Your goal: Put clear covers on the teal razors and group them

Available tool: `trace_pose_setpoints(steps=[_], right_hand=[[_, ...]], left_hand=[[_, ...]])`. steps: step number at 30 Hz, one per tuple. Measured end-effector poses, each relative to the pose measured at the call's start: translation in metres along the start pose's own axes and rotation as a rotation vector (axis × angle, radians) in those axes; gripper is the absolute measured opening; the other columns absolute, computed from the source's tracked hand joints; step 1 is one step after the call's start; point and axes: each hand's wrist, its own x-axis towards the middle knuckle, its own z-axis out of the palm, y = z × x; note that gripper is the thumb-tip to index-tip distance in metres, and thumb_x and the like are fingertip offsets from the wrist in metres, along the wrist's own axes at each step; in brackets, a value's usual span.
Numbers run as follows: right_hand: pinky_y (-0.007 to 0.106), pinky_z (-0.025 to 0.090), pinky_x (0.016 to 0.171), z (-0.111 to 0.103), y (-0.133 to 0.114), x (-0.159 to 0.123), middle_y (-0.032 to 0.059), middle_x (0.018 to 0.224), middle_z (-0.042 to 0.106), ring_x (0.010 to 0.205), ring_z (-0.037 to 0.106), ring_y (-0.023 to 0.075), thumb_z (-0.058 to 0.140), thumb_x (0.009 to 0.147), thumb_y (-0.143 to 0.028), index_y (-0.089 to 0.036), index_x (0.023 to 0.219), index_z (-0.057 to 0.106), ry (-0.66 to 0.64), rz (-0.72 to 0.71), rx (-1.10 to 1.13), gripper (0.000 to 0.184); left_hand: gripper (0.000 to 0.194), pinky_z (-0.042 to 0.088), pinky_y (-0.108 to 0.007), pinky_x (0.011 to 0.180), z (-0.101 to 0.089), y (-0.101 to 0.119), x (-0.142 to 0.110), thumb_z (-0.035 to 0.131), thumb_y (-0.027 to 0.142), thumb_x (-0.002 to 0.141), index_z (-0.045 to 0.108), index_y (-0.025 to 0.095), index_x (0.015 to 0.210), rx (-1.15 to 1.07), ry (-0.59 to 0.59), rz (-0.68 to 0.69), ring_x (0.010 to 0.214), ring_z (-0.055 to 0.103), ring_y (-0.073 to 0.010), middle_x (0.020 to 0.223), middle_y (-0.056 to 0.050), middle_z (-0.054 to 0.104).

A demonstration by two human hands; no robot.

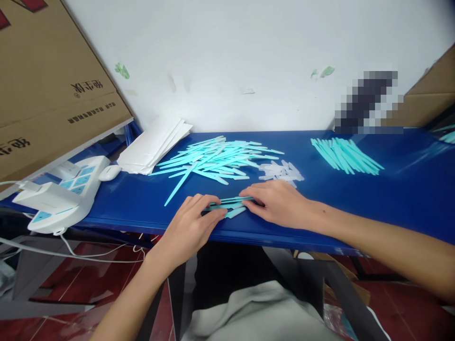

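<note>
Close to the table's front edge, my left hand (195, 222) is closed on the left ends of a few slim turquoise eyebrow razors (232, 205). My right hand (280, 201) pinches the same razors at their right ends, so they lie sideways between the two hands. My fingers hide both ends. Beyond my hands spreads a loose heap of similar turquoise razors (216, 158). Just behind my right hand is a small pile of translucent caps (279, 170). A neater row of razors (346, 155) lies farther right.
The blue table (401, 199) meets a white wall behind. At the left are a stack of white paper sleeves (152, 147), a white mouse-shaped object (110, 173) and a power strip (76, 189) with cables. A large cardboard box (53, 80) leans in at the upper left.
</note>
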Motion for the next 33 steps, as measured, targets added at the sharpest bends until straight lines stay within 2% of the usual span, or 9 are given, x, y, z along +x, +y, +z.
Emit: trace_pose_setpoints(steps=[6, 9, 14, 19, 23, 27, 31, 33], right_hand=[[0.03, 0.043, 0.067, 0.0, 0.002, 0.001, 0.0062, 0.103, 0.077, 0.087, 0.071, 0.0214, 0.043, 0.104, -0.035, -0.019, 0.115, 0.07, -0.027, 0.001, 0.023, 0.034], [0.031, 0.045, 0.069, 0.001, 0.004, 0.001, 0.0066, 0.104, 0.077, 0.089, 0.072, 0.0216, 0.043, 0.104, -0.034, -0.019, 0.113, 0.071, -0.022, 0.001, 0.036, 0.034], [0.03, 0.045, 0.069, -0.001, 0.002, 0.002, 0.0059, 0.103, 0.077, 0.087, 0.071, 0.0211, 0.046, 0.103, -0.034, -0.019, 0.111, 0.073, -0.008, 0.025, 0.078, 0.032], [0.027, 0.042, 0.065, -0.004, 0.0, 0.003, 0.002, 0.088, 0.077, 0.072, 0.067, 0.0157, 0.052, 0.099, -0.032, -0.021, 0.108, 0.074, -0.037, 0.07, 0.182, 0.027], [0.027, 0.041, 0.063, -0.007, -0.002, 0.003, 0.0018, 0.081, 0.075, 0.068, 0.064, 0.015, 0.054, 0.098, -0.033, -0.021, 0.108, 0.075, -0.07, 0.077, 0.233, 0.026], [0.028, 0.044, 0.069, -0.011, -0.003, 0.001, 0.0049, 0.098, 0.076, 0.082, 0.068, 0.0173, 0.046, 0.103, -0.034, -0.021, 0.11, 0.074, -0.111, -0.01, 0.274, 0.032], [0.029, 0.045, 0.069, -0.013, -0.002, -0.001, 0.006, 0.099, 0.075, 0.083, 0.068, 0.0179, 0.045, 0.103, -0.041, -0.019, 0.114, 0.071, -0.139, -0.085, 0.249, 0.036], [0.029, 0.045, 0.069, -0.012, -0.001, -0.002, 0.006, 0.098, 0.074, 0.082, 0.067, 0.0178, 0.048, 0.102, -0.042, -0.019, 0.114, 0.071, -0.144, -0.117, 0.226, 0.034]], left_hand=[[0.028, 0.05, -0.042, 0.083, 0.001, 0.002, 0.002, 0.049, 0.028, 0.104, 0.065, 0.017, 0.123, 0.053, -0.06, -0.109, 0.095, 0.056, -0.0236, 0.118, -0.012, 0.06], [0.028, 0.05, -0.043, 0.086, -0.001, 0.002, 0.002, 0.048, 0.031, 0.104, 0.064, 0.019, 0.124, -0.003, -0.107, -0.171, 0.098, 0.056, -0.0235, 0.119, -0.012, 0.055], [0.021, 0.048, -0.043, 0.086, -0.004, 0.006, 0.002, 0.048, 0.032, 0.104, 0.063, 0.019, 0.112, -0.049, -0.14, -0.235, 0.101, 0.051, -0.0243, 0.118, -0.011, 0.051], [0.017, 0.043, -0.047, 0.094, -0.002, 0.011, 0.002, 0.047, 0.027, 0.104, 0.061, 0.017, 0.103, 0.032, -0.093, -0.178, 0.117, 0.047, -0.0295, 0.125, -0.013, 0.051], [0.019, 0.045, -0.038, 0.082, 0.0, 0.012, 0.004, 0.042, 0.025, 0.106, 0.058, 0.016, 0.104, 0.023, -0.137, -0.129, 0.096, 0.053, -0.0223, 0.115, -0.011, 0.058], [0.02, 0.046, -0.036, 0.078, 0.001, 0.011, 0.005, 0.043, 0.025, 0.106, 0.061, 0.016, 0.103, 0.01, -0.127, -0.137, 0.088, 0.052, -0.0207, 0.106, -0.009, 0.06], [0.018, 0.047, -0.035, 0.077, 0.003, 0.008, 0.003, 0.049, 0.024, 0.104, 0.066, 0.017, 0.101, -0.066, -0.055, -0.138, 0.086, 0.053, -0.0194, 0.103, -0.008, 0.063], [0.017, 0.047, -0.032, 0.075, 0.004, 0.007, 0.002, 0.052, 0.024, 0.103, 0.067, 0.019, 0.109, -0.125, 0.014, -0.132, 0.086, 0.055, -0.0181, 0.101, -0.006, 0.065]])
